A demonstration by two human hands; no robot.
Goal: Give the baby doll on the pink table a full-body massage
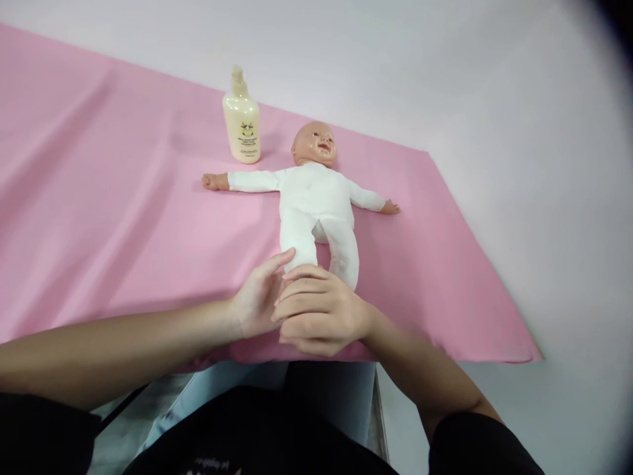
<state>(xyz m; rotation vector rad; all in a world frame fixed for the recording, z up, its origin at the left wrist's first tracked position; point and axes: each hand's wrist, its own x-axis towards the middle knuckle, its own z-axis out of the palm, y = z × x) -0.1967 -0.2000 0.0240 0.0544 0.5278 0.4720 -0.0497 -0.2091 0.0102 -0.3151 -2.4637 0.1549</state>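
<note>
A baby doll [317,191] with a soft white cloth body lies on its back, arms spread and head pointing away from me. My left hand [260,297] holds the lower part of the doll's leg on the left, with the thumb lying along the shin. Over the end of that same leg, my right hand [321,313] is closed with fingers curled, meeting the left hand. Both hands hide the foot on that side. The doll's other leg [345,247] bends down behind my right wrist, its foot out of sight.
A cream pump bottle [241,125] with a cow-face label stands upright beyond the doll's arm on the left. Pink cloth [123,218] with soft folds covers the table, its near edge just below my hands. A pale wall and floor surround it.
</note>
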